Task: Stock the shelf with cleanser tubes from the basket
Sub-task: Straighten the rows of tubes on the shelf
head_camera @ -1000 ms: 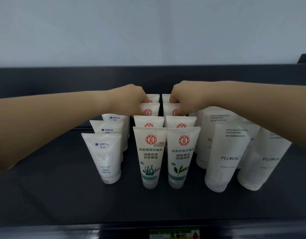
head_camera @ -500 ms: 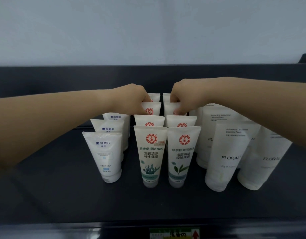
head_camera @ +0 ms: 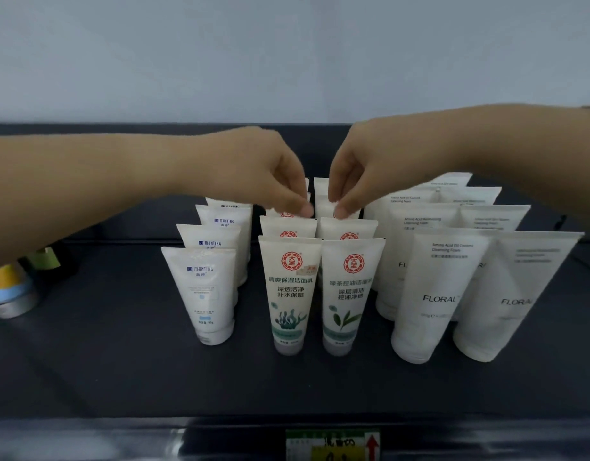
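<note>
Cleanser tubes (head_camera: 291, 294) are stood cap-down on the shelf (head_camera: 120, 367), long side up, in two lines running front to back. One tube top in each line, third from the front, is pinched by the left hand (head_camera: 253, 174) and the right hand (head_camera: 367, 168), right under the fingers (head_camera: 303, 207). Little room is left, since more are packed close in front and behind. A straight up-and-down move is likely needed.

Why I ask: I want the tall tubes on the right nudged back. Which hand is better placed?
The right hand, probably. Its arm passes over the tall tubes, so a short move reaches them; the left hand, pinching the middle tubes too, would have to cross both middle rows.
</note>
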`<move>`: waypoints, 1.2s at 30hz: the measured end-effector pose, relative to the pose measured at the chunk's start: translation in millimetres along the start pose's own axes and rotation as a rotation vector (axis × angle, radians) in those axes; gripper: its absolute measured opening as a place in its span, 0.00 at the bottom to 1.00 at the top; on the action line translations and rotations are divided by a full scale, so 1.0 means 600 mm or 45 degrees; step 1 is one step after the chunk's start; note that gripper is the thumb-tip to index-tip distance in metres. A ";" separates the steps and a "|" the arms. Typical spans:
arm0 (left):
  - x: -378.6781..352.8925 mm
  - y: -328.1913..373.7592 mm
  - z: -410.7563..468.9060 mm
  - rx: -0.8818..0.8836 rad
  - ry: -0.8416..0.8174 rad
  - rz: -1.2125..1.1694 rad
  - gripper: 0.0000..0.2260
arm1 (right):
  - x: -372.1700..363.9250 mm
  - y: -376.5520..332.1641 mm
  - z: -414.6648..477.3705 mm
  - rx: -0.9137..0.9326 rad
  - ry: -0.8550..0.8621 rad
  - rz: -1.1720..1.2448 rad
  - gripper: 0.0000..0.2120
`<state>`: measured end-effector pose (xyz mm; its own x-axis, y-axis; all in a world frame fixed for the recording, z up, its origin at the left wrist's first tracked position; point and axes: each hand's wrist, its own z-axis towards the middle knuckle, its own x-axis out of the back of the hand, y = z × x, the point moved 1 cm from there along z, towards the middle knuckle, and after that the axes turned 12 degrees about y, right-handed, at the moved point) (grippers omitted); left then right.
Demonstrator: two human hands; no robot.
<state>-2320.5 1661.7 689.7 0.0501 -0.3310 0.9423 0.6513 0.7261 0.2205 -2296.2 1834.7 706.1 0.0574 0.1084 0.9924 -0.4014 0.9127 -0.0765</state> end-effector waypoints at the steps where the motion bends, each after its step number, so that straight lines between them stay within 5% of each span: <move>1: -0.004 0.001 -0.003 -0.010 -0.069 0.035 0.10 | -0.009 -0.002 -0.001 0.008 -0.029 -0.037 0.11; 9: -0.038 -0.028 0.005 -0.044 -0.206 0.286 0.13 | -0.059 0.005 0.003 0.053 -0.051 -0.222 0.13; 26: -0.055 -0.035 0.018 -0.023 -0.020 0.321 0.11 | -0.066 0.010 0.014 0.036 0.034 -0.312 0.19; 36: -0.055 -0.032 0.017 -0.009 0.001 0.352 0.11 | -0.068 0.012 0.020 0.017 0.029 -0.305 0.13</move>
<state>-2342.6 1664.9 657.1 0.2269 -0.1214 0.9663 0.6183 0.7845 -0.0466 -2312.3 1831.9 666.4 0.1727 -0.1017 0.9797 -0.3858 0.9082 0.1623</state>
